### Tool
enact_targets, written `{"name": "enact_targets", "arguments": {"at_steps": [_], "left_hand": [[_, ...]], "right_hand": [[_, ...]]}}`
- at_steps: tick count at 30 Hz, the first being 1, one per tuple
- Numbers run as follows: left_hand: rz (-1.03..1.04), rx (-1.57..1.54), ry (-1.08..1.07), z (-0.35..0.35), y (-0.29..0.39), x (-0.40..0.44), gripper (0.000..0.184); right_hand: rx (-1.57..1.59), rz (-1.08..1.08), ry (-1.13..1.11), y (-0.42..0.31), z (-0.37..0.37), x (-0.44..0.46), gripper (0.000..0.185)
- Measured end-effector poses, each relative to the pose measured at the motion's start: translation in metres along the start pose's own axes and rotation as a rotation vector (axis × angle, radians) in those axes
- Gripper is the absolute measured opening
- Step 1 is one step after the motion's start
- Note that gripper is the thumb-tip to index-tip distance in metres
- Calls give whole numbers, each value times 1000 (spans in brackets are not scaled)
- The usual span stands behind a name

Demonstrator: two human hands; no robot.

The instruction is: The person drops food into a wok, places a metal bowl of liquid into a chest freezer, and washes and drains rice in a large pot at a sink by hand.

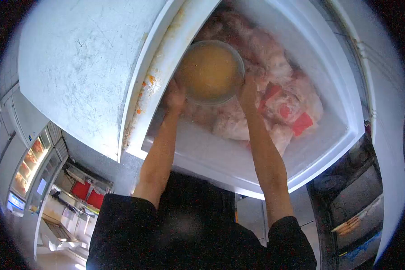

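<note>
Head view shows 2 bare arms in black sleeves reaching down into an open white chest freezer [333,54]. Between the 2 hands is 1 round bowl [217,101] with yellowish-brown contents [210,69], inside the freezer near its left edge as seen here. The left hand [176,95] grasps the bowl's lower left side, its fingers dim and blurred; the right hand [247,92] grasps the right side, fingers against the rim and partly hidden. Whether the bowl rests on the frosty packages [267,54] around it or is held above them, I cannot tell. Beside the right hand lies 1 package with red patches [285,108]. A scuffed white panel [85,58] spans the upper left, near a ledge [164,49] with orange specks.
</note>
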State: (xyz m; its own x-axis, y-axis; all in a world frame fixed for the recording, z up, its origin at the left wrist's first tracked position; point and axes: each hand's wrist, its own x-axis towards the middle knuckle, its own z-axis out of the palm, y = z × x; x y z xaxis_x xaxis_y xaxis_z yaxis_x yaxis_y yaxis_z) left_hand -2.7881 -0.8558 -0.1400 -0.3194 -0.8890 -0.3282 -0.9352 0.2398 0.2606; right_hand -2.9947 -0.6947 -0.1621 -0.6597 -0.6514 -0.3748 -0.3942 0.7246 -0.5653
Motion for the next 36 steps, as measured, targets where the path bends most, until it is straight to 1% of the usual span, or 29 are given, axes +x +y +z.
{"name": "enact_targets", "arguments": {"at_steps": [1, 4, 5, 6, 7, 10, 13, 14, 15, 16, 17, 18, 19, 22, 25, 28, 31, 33, 34, 35, 36], "left_hand": [[-119, 2, -112, -9, 10, -3, 49], [198, 496, -215, 57, -30, 8, 53], [97, 279, -171, 33, -9, 9, 49], [-5, 63, -124, -18, 32, 11, 47], [-106, -152, -76, -45, 55, 12, 47], [-30, -94, 101, -24, 44, 9, 47], [335, 291, 211, 38, -8, 14, 46], [182, 119, 71, 15, 7, 13, 46], [24, -54, -64, -30, 41, 15, 46], [-136, -225, -197, -54, 58, 15, 47], [-44, -198, -86, -28, 38, 10, 47], [55, -172, 31, 21, 6, 9, 48], [155, -145, 148, 48, -12, 12, 49], [52, -315, 16, 43, -13, 17, 52], [87, -174, 192, 40, -2, 12, 52], [85, -132, 37, 10, 9, 15, 51], [90, -84, 130, -1, 19, 28, 51], [27, -218, 134, 32, -4, 35, 51], [-2, -286, 141, 45, -9, 42, 52], [8, -212, 90, 28, 1, 41, 52], [17, -136, 36, -6, 19, 35, 52]], "right_hand": [[-7, 121, -104, -1, -6, -8, 32], [157, 113, 129, -18, 1, -23, 32], [171, 137, 165, -29, 0, -25, 32], [185, 159, 201, -42, -3, -24, 32], [201, 183, 236, -48, -4, -23, 32], [145, 260, 280, -30, 21, -23, 31], [271, 108, 437, -47, 18, -18, 30], [216, 141, 411, -41, 23, -18, 30], [162, 171, 384, -34, 26, -16, 30], [108, 200, 356, -29, 30, -17, 30], [116, 209, 472, -50, 25, -16, 29], [127, 214, 597, -89, 14, -5, 29], [138, 218, 723, -111, 8, 0, 29], [78, 286, 276, -22, 35, -7, 29], [156, 91, 421, -23, 34, -6, 28], [55, 214, 218, -18, 30, -6, 34], [68, 213, 84, 27, 46, 16, 42], [-42, -226, -79, 98, 78, 11, 44], [-98, -449, -156, 117, 87, 15, 46], [97, -75, -258, 90, 70, 16, 43], [292, 306, -354, 35, 34, 14, 40]]}}
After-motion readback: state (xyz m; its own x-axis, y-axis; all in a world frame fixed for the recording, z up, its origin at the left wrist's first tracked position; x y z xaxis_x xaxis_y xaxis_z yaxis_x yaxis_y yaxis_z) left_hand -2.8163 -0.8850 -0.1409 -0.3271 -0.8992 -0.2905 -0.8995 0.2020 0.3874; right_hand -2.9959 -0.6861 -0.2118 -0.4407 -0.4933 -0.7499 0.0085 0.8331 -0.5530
